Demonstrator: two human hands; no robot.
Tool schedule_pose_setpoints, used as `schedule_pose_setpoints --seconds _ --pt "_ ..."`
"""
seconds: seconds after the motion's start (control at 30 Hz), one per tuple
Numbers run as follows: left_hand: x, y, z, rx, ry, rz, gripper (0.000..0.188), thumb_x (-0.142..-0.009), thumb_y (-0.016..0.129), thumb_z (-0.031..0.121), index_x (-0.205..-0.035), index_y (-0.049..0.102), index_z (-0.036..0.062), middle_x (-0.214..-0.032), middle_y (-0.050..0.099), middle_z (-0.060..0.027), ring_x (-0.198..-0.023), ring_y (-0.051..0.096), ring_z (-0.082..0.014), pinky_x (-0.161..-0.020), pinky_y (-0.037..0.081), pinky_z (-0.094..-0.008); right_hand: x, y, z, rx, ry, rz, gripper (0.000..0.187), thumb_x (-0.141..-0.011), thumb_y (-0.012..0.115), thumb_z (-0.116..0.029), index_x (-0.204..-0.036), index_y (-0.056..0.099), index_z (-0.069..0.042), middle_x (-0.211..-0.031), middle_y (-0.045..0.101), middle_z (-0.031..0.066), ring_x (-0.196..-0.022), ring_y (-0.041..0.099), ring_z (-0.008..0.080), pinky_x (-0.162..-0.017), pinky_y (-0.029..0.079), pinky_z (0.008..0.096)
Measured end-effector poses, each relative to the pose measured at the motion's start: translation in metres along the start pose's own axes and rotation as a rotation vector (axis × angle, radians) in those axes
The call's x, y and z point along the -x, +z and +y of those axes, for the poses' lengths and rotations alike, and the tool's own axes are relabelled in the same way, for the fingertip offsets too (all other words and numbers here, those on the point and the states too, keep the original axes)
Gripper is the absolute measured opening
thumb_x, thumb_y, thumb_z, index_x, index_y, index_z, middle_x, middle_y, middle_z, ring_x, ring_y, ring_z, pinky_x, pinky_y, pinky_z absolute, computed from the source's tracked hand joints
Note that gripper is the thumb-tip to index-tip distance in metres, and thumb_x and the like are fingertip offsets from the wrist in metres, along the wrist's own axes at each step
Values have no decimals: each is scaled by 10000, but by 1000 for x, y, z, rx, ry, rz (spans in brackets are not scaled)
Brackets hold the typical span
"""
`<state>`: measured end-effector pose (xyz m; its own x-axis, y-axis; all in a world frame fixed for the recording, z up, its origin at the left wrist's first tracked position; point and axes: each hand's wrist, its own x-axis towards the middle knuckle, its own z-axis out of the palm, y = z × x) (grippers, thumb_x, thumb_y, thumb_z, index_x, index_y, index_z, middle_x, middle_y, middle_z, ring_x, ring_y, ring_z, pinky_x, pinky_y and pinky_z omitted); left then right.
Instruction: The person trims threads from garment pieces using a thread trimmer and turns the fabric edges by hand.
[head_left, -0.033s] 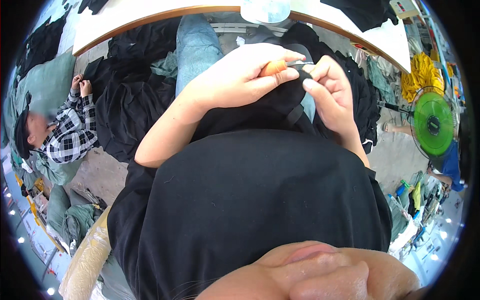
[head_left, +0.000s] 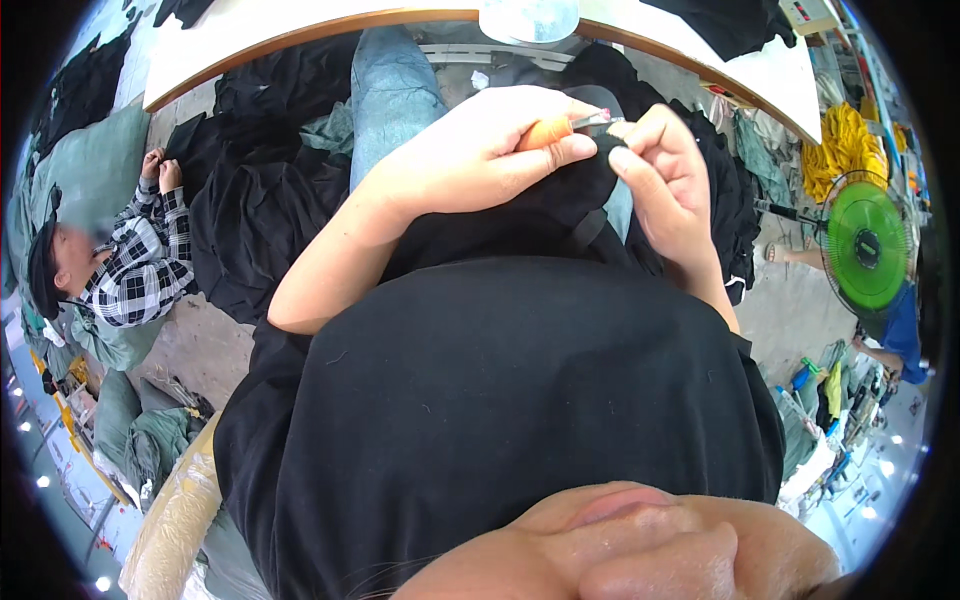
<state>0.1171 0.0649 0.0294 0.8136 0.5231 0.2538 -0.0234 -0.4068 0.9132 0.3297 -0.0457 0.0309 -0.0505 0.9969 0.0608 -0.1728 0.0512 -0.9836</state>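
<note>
Gripping an orange-handled tool in the left fingers, pinching black fabric with the right fingers just beside the tool's metal tip; best to hold the fabric taut, take short, shallow strokes and angle the tip away from the right fingers

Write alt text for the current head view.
A person's left hand grips an orange-handled metal tool close to black fabric pinched by the right hand. Beyond is a white, wood-edged table; a person in a checked shirt is at left, a green fan at right.
</note>
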Motion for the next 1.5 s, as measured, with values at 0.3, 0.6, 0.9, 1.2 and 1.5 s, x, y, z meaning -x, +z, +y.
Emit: schedule_pose_setpoints --seconds 0.3,0.6,0.9,1.2,1.5 --pt "6 -12 16 133 97 363 140 -915 793 128 -972 713 28 -846 655 -5 -764 587 -97 -711 484 -258 -41 15 -40 233 -14 -62 148 -1035 599 -23 -1176 566 8 -1029 612 11 -859 532 32 -775 412 173" --pt "37 -20 20 764 -131 552 211 -939 769 93 -1134 705 45 -849 647 18 -519 442 10 -449 280 -166 -37 52 21 243 -164 145 231 -924 729 57 -1136 648 11 -1057 670 56 -938 644 115 -896 513 251" --pt "41 -12 9 1021 -100 559 218 -954 737 57 -1160 668 42 -916 675 -10 -520 467 0 -447 306 -155 -23 75 36 1 39 143 260 -962 733 -31 -1204 652 16 -1080 685 40 -984 641 98 -907 507 234" --pt "46 -30 6 899 -92 579 155 -945 741 64 -1094 710 30 -783 630 31 -504 409 2 -447 263 -197 -49 17 -4 -277 -16 15 113 -1005 637 -93 -1086 625 -15 -1100 674 69 -999 632 141 -906 497 303" --pt "33 -28 1 490 -82 248 170 -936 755 133 -1064 739 21 -820 599 23 -580 429 -15 -511 286 -193 -47 13 -117 573 -568 27 232 -1003 555 -125 -1012 640 90 -926 676 186 -850 622 224 -834 463 326"
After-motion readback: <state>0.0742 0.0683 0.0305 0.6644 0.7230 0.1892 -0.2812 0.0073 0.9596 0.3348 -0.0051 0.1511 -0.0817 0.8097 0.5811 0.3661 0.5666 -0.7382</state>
